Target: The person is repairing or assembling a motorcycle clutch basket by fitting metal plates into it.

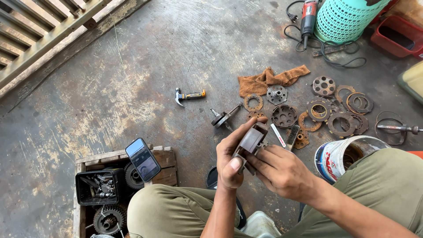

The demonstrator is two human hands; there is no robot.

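my left hand (229, 161) clamps grey metal clutch-like part (252, 140), thumb on its near face | my right hand (278, 169) fingers pinch its right side | part held above stained concrete floor (132, 88), near rusty ring plates (339, 112) | white bucket (341, 154) by right knee

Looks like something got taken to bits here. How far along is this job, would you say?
Much looks already apart: rusty rings and discs lie spread on the concrete floor beside a brown rag and a hammer. In hand now is a grey metal part, held by the left hand and the right hand. Probably left: the loose pieces, plus gears in the wooden crate.
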